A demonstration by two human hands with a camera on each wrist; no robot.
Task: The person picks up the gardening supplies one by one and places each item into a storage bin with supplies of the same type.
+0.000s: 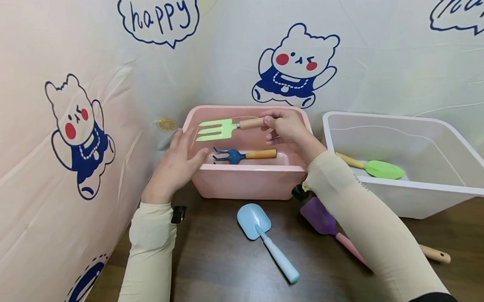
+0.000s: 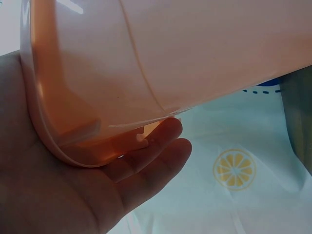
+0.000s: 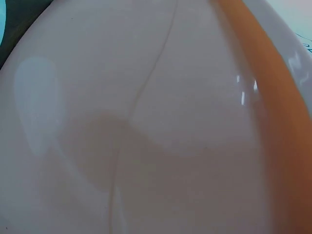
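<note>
In the head view, my right hand (image 1: pixel 284 126) grips the wooden handle of a light-green hand fork (image 1: pixel 218 129), held level over the pink bin (image 1: pixel 251 182) with tines to the left. Inside that bin lies a blue three-pronged hand cultivator (image 1: pixel 242 156) with a wooden handle. My left hand (image 1: pixel 175 165) rests against the bin's front left corner, thumb over the front rim. The left wrist view shows the left hand's fairly straight fingers (image 2: pixel 156 165) along the outside, below the rim. Only the pink bin's wall (image 3: pixel 195 87) fills the right wrist view; the right hand is hidden there.
A white bin (image 1: pixel 398 193) to the right contains a green trowel (image 1: pixel 385 169) with a yellow handle. On the brown table lie a light-blue trowel (image 1: pixel 254 220) and a purple scoop (image 1: pixel 318 215), partly under the right forearm. A wooden handle (image 1: pixel 435 254) shows beyond that sleeve.
</note>
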